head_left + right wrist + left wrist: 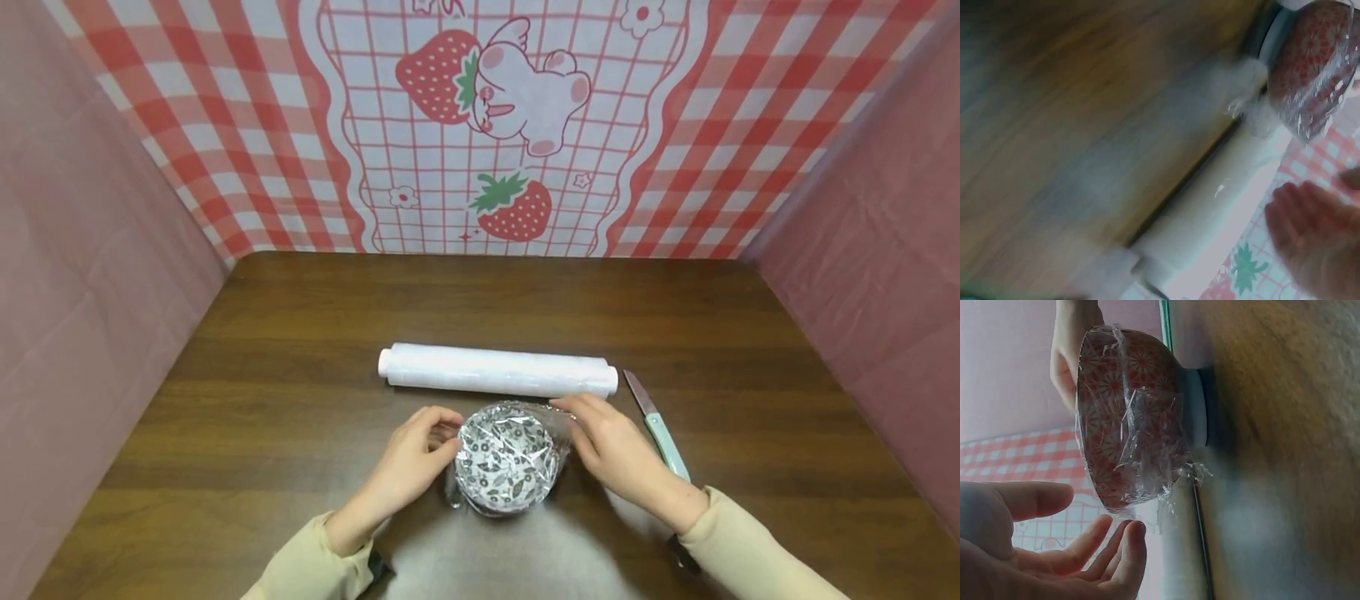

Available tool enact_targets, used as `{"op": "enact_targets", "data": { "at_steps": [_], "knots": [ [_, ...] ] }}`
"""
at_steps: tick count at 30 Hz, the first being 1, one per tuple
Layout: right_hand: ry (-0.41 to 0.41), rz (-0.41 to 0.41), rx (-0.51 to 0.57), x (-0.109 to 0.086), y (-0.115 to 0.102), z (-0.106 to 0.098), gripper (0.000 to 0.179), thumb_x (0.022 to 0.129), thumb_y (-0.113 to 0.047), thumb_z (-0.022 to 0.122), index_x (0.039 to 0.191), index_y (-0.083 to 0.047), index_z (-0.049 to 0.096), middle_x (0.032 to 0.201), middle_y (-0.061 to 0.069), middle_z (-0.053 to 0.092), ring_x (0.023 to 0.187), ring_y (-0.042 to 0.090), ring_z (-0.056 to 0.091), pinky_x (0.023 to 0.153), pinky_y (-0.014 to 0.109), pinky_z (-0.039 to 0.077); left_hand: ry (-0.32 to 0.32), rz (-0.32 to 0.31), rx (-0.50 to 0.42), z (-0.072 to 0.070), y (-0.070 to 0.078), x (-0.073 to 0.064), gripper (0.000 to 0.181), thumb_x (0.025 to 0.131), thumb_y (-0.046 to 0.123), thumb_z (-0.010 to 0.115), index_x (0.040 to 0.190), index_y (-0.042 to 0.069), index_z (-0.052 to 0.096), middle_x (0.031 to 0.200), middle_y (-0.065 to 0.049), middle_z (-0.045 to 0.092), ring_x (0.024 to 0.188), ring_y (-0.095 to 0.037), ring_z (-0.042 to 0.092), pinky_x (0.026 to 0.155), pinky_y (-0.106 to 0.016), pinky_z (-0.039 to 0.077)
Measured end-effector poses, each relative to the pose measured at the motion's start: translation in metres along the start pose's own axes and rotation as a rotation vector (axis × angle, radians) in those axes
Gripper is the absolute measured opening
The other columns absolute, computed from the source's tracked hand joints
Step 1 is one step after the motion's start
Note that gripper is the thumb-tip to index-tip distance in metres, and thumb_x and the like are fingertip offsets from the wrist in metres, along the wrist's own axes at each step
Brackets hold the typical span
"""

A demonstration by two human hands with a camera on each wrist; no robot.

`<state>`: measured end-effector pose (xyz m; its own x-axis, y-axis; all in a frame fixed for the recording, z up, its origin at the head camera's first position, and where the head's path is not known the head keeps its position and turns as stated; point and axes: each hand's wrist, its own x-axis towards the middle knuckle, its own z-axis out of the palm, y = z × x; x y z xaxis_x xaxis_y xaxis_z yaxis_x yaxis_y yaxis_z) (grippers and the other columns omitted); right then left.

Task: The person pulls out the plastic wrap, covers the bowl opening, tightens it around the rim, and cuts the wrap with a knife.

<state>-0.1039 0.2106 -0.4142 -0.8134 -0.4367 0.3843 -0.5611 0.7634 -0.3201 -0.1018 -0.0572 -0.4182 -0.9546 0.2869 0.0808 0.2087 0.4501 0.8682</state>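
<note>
A bowl [504, 467] stands upright on the table, its inside printed with dark leaves and flowers. Clear cling film [1154, 431] stretches over its mouth and hangs crumpled down the red patterned outer wall. To the left of the rim is my left hand [412, 454], thumb and fingers spread apart and loosely bent, with nothing between them in the left wrist view. My right hand [618, 450] is at the far right of the rim, fingertips by the film's edge; in the right wrist view its fingers [1300, 209] look relaxed and blurred.
Behind the bowl lies a roll of cling film [498, 371] across the brown wooden table [262, 358]. A knife [663, 437] with a pale green handle is right of it, partly behind the right forearm. A checked strawberry cloth [262, 125] hangs at the back, pink cloths at the sides.
</note>
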Motion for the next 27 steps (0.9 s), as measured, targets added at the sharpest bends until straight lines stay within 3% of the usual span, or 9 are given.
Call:
{"op": "enact_targets", "data": {
  "at_steps": [3,5,9,12,15,20,24,27],
  "knots": [
    [-0.214,-0.035,0.140,0.004,-0.003,0.004,0.067,0.083,-0.034,0.064,0.138,-0.010,0.035,0.137,0.007,0.043,0.125,0.021,0.041,0.099,0.042,0.037,-0.048,-0.014,-0.037,0.001,-0.001,0.001,0.033,0.085,0.013,0.059,0.116,0.001,0.055,0.111,-0.014,0.059,0.093,-0.024,0.062,0.081,-0.032,0.050],
    [-0.332,-0.036,0.222,0.006,-0.002,0.008,0.093,0.073,-0.046,0.070,0.145,-0.013,0.020,0.147,0.006,0.029,0.132,0.022,0.030,0.103,0.044,0.031,-0.094,-0.023,-0.064,0.001,-0.001,0.001,0.042,0.088,0.020,0.058,0.125,0.002,0.048,0.118,-0.017,0.057,0.100,-0.028,0.060,0.087,-0.038,0.048],
    [-0.444,-0.069,0.348,0.009,0.003,0.016,0.124,0.053,-0.049,0.081,0.147,-0.014,0.007,0.150,0.007,0.017,0.135,0.025,0.024,0.104,0.048,0.028,-0.185,-0.034,-0.097,0.000,-0.001,0.001,0.058,0.090,0.033,0.054,0.137,0.005,0.035,0.129,-0.022,0.048,0.110,-0.035,0.054,0.094,-0.046,0.042],
    [-0.472,-0.104,0.400,0.011,0.005,0.022,0.131,0.047,-0.046,0.085,0.146,-0.014,0.005,0.150,0.007,0.016,0.133,0.027,0.026,0.102,0.049,0.029,-0.232,-0.027,-0.099,0.000,-0.003,0.003,0.061,0.091,0.034,0.052,0.139,0.004,0.031,0.134,-0.022,0.043,0.115,-0.037,0.050,0.097,-0.047,0.038],
    [-0.471,-0.114,0.418,0.011,0.006,0.025,0.131,0.049,-0.044,0.085,0.146,-0.013,0.002,0.148,0.009,0.018,0.132,0.027,0.029,0.103,0.048,0.029,-0.267,0.001,-0.102,0.000,-0.004,0.011,0.059,0.092,0.032,0.049,0.140,0.003,0.029,0.138,-0.019,0.040,0.120,-0.035,0.046,0.100,-0.047,0.034],
    [-0.433,-0.101,0.426,0.010,0.006,0.026,0.132,0.050,-0.041,0.085,0.145,-0.007,0.000,0.147,0.012,0.023,0.131,0.027,0.031,0.105,0.044,0.027,-0.351,0.017,-0.158,-0.002,-0.004,0.031,0.055,0.095,0.031,0.043,0.142,0.009,0.026,0.143,-0.006,0.036,0.130,-0.027,0.036,0.107,-0.047,0.023],
    [-0.430,-0.097,0.446,0.009,0.004,0.027,0.133,0.050,-0.037,0.086,0.145,-0.004,-0.002,0.147,0.014,0.024,0.131,0.028,0.031,0.105,0.043,0.026,-0.405,-0.010,-0.189,0.000,-0.006,0.042,0.049,0.096,0.035,0.039,0.140,0.015,0.032,0.142,0.002,0.038,0.134,-0.022,0.029,0.109,-0.048,0.017],
    [-0.438,-0.077,0.459,0.008,0.003,0.027,0.134,0.050,-0.034,0.086,0.144,-0.005,-0.004,0.147,0.014,0.024,0.131,0.028,0.032,0.105,0.044,0.026,-0.422,-0.019,-0.192,0.003,-0.007,0.048,0.046,0.095,0.039,0.038,0.137,0.018,0.039,0.140,0.002,0.041,0.131,-0.022,0.033,0.107,-0.048,0.021]
  ]
}}
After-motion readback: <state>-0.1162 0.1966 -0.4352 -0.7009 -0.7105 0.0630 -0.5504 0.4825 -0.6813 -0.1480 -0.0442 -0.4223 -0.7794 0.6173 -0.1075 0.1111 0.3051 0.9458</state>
